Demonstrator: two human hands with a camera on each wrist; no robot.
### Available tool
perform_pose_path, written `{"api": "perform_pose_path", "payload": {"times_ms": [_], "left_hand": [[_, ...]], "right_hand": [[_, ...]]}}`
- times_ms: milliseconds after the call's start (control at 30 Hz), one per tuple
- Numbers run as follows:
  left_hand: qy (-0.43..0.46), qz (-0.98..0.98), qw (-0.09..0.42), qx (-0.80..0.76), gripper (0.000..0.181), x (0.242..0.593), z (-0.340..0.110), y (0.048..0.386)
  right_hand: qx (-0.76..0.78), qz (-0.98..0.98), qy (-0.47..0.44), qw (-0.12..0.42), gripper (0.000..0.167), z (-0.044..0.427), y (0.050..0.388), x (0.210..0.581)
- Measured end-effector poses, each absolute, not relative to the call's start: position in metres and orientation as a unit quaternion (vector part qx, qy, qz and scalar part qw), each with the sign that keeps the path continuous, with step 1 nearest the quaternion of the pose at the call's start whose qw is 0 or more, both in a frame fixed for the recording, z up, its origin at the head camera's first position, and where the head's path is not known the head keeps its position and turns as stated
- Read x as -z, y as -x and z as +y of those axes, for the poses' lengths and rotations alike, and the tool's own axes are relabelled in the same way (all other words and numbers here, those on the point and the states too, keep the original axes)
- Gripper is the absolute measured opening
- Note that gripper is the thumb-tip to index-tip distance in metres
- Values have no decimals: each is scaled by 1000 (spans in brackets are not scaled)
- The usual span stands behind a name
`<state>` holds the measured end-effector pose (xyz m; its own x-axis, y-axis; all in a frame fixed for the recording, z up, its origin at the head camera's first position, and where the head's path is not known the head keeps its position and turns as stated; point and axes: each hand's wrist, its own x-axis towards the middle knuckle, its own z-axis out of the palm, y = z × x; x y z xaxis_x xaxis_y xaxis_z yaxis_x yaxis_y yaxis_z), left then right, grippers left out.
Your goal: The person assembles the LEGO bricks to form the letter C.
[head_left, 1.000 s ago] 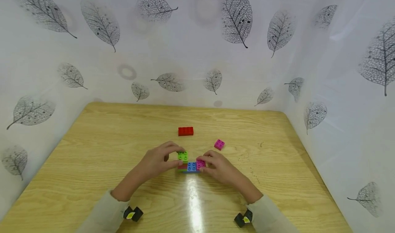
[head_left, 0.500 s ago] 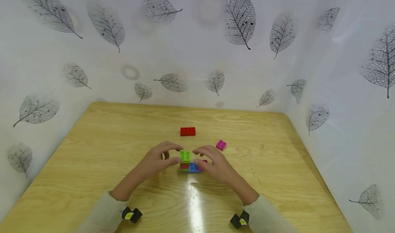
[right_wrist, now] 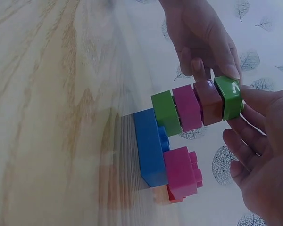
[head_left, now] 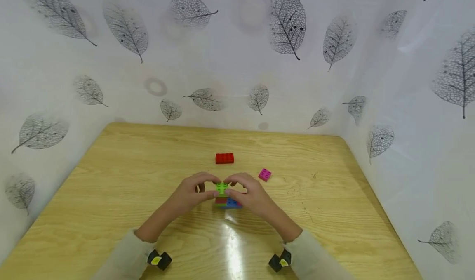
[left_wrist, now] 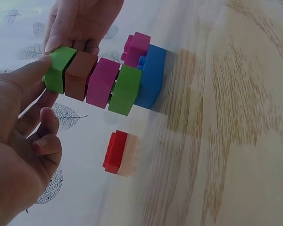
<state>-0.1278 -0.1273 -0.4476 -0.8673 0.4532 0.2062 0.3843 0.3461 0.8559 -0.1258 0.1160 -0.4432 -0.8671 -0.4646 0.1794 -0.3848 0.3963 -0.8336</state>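
A block tower stands on the table, built on a long blue building block (left_wrist: 153,77). Up from its left end rise a lower green block (left_wrist: 125,89), a pink block (left_wrist: 103,83), a brown block (left_wrist: 80,75) and a top green block (head_left: 222,189). A second pink block (right_wrist: 182,172) sits on the blue block's right end, mostly covered by the right hand in the head view. My left hand (head_left: 189,192) pinches the top green block from the left. From the right, my right hand (head_left: 252,192) pinches that same block. A narrow gap shows beneath it.
Behind the tower lies a loose red block (head_left: 224,158). A loose small pink block (head_left: 265,174) rests to the right, beyond the right hand. The wooden table (head_left: 148,148) meets a leaf-patterned white cloth (head_left: 230,65) at the back and sides.
My right hand has let go of the pink block on the blue block's right end and moved left to the top green block. My left hand has stayed at the top green block.
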Motion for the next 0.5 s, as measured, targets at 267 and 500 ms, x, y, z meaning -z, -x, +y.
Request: {"api": "perform_pose_path", "payload": {"times_ms": [267, 500], "left_hand": [[-258, 820, 31, -511, 26, 447, -127, 128], [-244, 829, 43, -502, 25, 447, -127, 127]], "right_hand": [[464, 833, 301, 17, 26, 116, 126, 444], [448, 836, 316, 4, 26, 117, 126, 443]]}}
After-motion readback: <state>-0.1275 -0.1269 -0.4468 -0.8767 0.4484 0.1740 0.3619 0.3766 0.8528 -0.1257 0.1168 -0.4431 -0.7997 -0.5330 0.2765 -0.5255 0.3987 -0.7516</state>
